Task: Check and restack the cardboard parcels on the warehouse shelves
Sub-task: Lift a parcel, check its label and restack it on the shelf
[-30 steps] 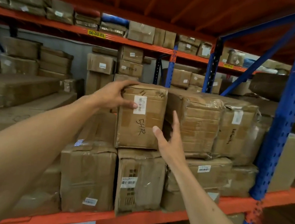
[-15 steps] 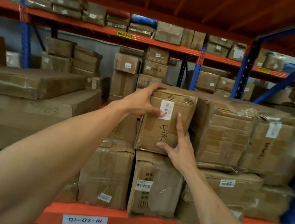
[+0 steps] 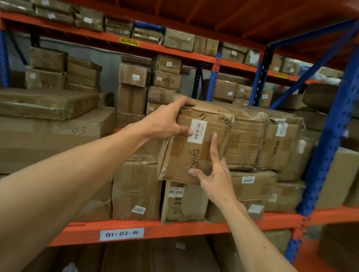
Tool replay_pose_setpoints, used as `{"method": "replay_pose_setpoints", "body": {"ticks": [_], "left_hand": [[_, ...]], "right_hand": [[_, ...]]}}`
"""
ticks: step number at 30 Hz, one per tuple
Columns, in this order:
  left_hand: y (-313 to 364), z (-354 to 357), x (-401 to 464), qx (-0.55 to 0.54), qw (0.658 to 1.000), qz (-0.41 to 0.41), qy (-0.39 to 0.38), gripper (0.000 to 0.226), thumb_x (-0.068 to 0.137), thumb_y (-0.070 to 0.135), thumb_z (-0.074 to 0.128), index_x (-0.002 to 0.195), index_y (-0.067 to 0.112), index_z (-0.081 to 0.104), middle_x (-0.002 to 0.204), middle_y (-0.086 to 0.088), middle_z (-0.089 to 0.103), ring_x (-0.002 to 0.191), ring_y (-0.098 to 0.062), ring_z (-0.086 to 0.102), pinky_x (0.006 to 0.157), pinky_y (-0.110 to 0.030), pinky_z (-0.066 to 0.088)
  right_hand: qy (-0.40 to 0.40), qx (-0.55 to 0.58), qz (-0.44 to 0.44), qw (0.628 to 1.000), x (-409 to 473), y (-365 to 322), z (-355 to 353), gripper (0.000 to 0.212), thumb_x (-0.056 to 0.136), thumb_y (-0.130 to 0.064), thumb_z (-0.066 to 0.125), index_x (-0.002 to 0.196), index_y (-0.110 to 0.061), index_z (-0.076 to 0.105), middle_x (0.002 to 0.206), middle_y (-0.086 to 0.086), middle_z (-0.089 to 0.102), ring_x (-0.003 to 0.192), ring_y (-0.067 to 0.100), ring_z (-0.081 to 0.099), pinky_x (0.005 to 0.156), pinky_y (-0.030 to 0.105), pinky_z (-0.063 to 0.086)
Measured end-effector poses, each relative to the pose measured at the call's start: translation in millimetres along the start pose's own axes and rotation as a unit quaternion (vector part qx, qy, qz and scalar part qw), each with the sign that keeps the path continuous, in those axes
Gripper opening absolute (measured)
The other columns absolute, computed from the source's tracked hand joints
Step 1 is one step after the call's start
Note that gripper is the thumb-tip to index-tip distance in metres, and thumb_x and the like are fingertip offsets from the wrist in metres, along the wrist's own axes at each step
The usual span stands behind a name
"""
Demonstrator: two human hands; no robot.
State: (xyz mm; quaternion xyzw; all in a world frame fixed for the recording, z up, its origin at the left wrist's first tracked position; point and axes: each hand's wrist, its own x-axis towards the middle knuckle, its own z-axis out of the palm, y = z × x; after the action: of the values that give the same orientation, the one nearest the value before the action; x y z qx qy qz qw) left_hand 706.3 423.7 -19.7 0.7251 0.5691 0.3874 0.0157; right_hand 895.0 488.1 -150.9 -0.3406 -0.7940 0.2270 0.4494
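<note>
A taped brown cardboard parcel (image 3: 185,156) with a white barcode label and handwritten black marks sits on top of the stack on the orange shelf. Its lower edge tips out toward me. My left hand (image 3: 166,121) grips its upper left corner, fingers over the top and thumb on the label. My right hand (image 3: 214,175) presses on its front face at the lower right, index finger pointing up and thumb on the writing. Two upright parcels (image 3: 184,203) stand under it. Wrapped parcels (image 3: 247,139) sit to its right.
The orange shelf beam (image 3: 185,230) carries a label reading 01-02-01. A blue upright post (image 3: 334,140) stands on the right. Flat large boxes (image 3: 40,133) lie at the left. More parcels fill the rear racks (image 3: 165,76) and the shelf below.
My right hand moved from beside the parcel onto its front face. The parcel's bottom edge has tilted outward. My left hand keeps its grip on the top corner.
</note>
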Motion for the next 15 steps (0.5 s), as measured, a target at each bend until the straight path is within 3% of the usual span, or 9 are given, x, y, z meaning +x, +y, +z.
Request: {"method": "replay_pose_setpoints", "body": {"ticks": [4, 6, 8, 9, 11, 13, 15], "left_hand": [[26.6, -3.1, -34.8, -0.002, 1.000, 0.014, -0.005, 0.071, 0.084, 0.025, 0.081, 0.142, 0.031, 0.041, 0.121, 0.008, 0.057, 0.104, -0.010, 0.060, 0.084, -0.024, 0.052], [36.2, -2.2, -44.8, 0.024, 0.999, 0.023, -0.013, 0.073, 0.084, 0.025, 0.081, 0.143, 0.032, 0.039, 0.121, 0.006, 0.057, 0.105, -0.012, 0.059, 0.088, -0.028, 0.052], [41.3, -0.8, -47.8, 0.069, 0.997, 0.020, -0.020, 0.077, 0.085, 0.031, 0.080, 0.146, 0.037, 0.034, 0.134, -0.004, 0.055, 0.115, -0.022, 0.059, 0.099, -0.039, 0.052], [43.5, -0.8, -47.1, 0.115, 0.993, 0.006, -0.020, 0.079, 0.085, 0.036, 0.079, 0.148, 0.041, 0.031, 0.147, -0.011, 0.046, 0.125, -0.031, 0.055, 0.106, -0.047, 0.048], [47.7, -1.1, -42.1, 0.246, 0.969, -0.019, -0.008, 0.083, 0.089, 0.045, 0.072, 0.154, 0.049, 0.020, 0.166, -0.019, 0.010, 0.140, -0.045, 0.039, 0.111, -0.056, 0.039], [53.8, -0.5, -38.9, 0.388, 0.921, 0.048, -0.005, 0.085, 0.095, 0.044, 0.064, 0.155, 0.055, 0.004, 0.166, -0.017, -0.019, 0.150, -0.047, 0.014, 0.115, -0.064, 0.030], [58.1, -2.8, -32.1, 0.491, 0.854, 0.160, -0.065, 0.085, 0.101, 0.038, 0.056, 0.152, 0.061, -0.008, 0.162, -0.011, -0.035, 0.152, -0.043, -0.012, 0.116, -0.072, 0.017]], "right_hand": [[0.035, 0.009, 0.005, 0.999, -45.5, -17.1, -5.2, 0.117, 0.091, -0.032, 0.079, 0.145, -0.074, -0.015, 0.166, 0.006, 0.022, 0.154, 0.026, 0.020, 0.121, 0.053, 0.026], [0.080, 0.039, 0.013, 0.996, -60.8, -19.4, -3.5, 0.115, 0.090, -0.030, 0.080, 0.149, -0.072, -0.010, 0.167, 0.006, 0.022, 0.155, 0.024, 0.021, 0.123, 0.055, 0.028], [0.138, 0.083, 0.032, 0.986, -70.6, -20.8, -0.3, 0.106, 0.092, -0.033, 0.077, 0.155, -0.066, -0.002, 0.169, 0.004, 0.018, 0.155, 0.025, 0.022, 0.122, 0.056, 0.029], [0.159, 0.105, 0.047, 0.981, -74.6, -22.7, 2.3, 0.102, 0.093, -0.037, 0.076, 0.157, -0.063, 0.000, 0.171, 0.004, 0.012, 0.156, 0.026, 0.019, 0.123, 0.054, 0.028], [0.178, 0.143, 0.082, 0.970, -83.0, -25.4, 12.8, 0.102, 0.091, -0.042, 0.077, 0.158, -0.059, 0.002, 0.172, 0.003, -0.005, 0.157, 0.028, 0.013, 0.119, 0.049, 0.027], [0.191, 0.184, 0.111, 0.958, -92.1, -23.4, 28.4, 0.107, 0.087, -0.047, 0.079, 0.157, -0.061, 0.001, 0.171, 0.000, -0.015, 0.158, 0.030, 0.012, 0.116, 0.048, 0.031], [0.188, 0.216, 0.126, 0.950, -99.1, -18.9, 46.3, 0.113, 0.083, -0.049, 0.082, 0.155, -0.063, -0.003, 0.170, -0.003, -0.020, 0.158, 0.031, 0.009, 0.115, 0.051, 0.033]]}}
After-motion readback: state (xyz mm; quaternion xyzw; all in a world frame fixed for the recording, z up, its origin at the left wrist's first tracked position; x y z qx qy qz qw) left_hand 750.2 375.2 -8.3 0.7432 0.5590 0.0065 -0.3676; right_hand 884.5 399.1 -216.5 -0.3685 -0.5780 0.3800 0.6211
